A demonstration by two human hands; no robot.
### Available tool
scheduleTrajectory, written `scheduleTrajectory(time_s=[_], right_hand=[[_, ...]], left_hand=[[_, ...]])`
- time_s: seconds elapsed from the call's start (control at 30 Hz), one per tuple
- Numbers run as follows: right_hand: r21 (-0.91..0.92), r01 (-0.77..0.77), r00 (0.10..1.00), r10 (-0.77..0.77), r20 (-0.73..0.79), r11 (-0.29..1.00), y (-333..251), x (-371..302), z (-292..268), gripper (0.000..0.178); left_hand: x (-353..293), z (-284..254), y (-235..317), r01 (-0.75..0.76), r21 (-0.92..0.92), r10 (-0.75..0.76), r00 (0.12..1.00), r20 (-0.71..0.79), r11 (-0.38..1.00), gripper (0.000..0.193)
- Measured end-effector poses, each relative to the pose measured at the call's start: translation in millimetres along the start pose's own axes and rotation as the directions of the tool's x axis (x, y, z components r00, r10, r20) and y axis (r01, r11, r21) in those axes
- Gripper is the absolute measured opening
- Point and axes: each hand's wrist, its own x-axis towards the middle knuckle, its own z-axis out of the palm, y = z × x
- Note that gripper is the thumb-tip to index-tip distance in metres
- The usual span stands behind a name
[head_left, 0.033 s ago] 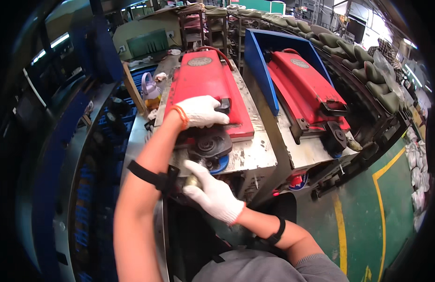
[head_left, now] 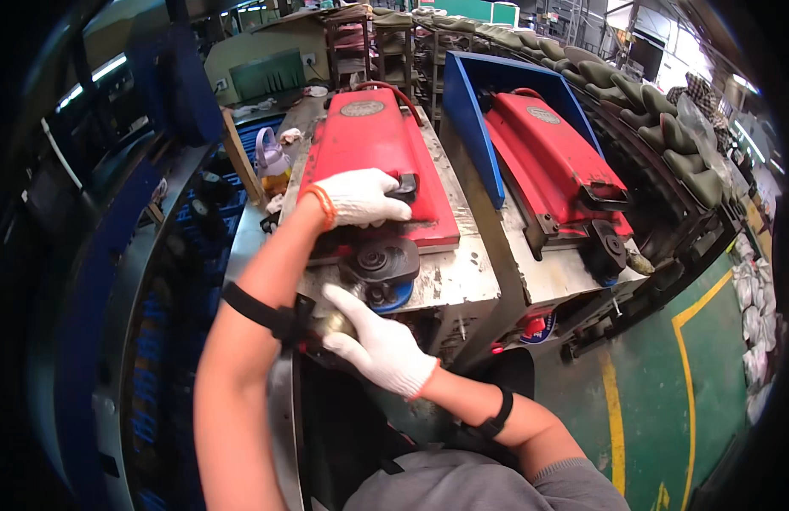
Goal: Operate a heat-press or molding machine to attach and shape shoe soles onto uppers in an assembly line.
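A red metal machine cover [head_left: 360,140] lies in front of me on a worn metal bench. My left hand [head_left: 356,198], in a white glove, is closed around the black handle [head_left: 406,185] on the near end of this cover. Below it sits a dark round-ended pivot block [head_left: 384,260] with a blue base. Closer to my body, my right hand [head_left: 384,349], also white-gloved, wraps a brass-coloured knob [head_left: 333,324]; its thumb points up and left. The fingers partly hide the knob, and what it joins to is hard to make out.
A second red machine cover [head_left: 552,153] stands on the right, with a blue guard [head_left: 471,119] around its far end. Green shoe-shaped pieces [head_left: 658,119] line a rack behind it. A purple-handled jug [head_left: 271,157] stands left of the bench.
My right hand has shifted slightly left and up together with the knob. The left forearm has swung a little to the left, while its hand remains at the black handle.
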Motion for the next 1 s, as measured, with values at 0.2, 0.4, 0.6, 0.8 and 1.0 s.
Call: scheduleTrajectory(time_s=[0.2, 0.4, 0.6, 0.8, 1.0], right_hand=[[-0.181, 0.210, 0.978, -0.205, 0.048, 0.961, 8.8, 9.8, -35.8, 0.053], [-0.422, 0.306, 0.924, -0.373, -0.082, 0.853, 10.4, 31.4, -100.8, 0.030], [-0.483, -0.090, 0.995, 0.052, -0.091, 0.871, 28.7, 130.6, -151.3, 0.066], [-0.531, -0.226, 0.962, 0.272, 0.010, 0.817, 66.0, 245.6, -134.6, 0.117], [-0.664, -0.341, 0.895, 0.446, -0.014, 0.666, 37.3, 262.2, -101.0, 0.118]], left_hand=[[-10.4, -24.1, 16.9, -0.058, 0.452, 0.168, 0.964, -0.207, 0.890, 0.045], [-14.8, -91.1, 25.8, -0.124, 0.529, 0.412, 0.781, -0.470, 0.839, 0.046], [-1.7, -115.8, 22.2, 0.150, 0.855, 0.844, 0.149, -0.515, 0.496, 0.059], [-21.8, -114.5, 38.2, -0.016, 0.799, 0.786, 0.191, -0.588, 0.601, 0.049], [-19.6, -114.4, 29.6, 0.018, 0.809, 0.800, 0.141, -0.584, 0.587, 0.051]])
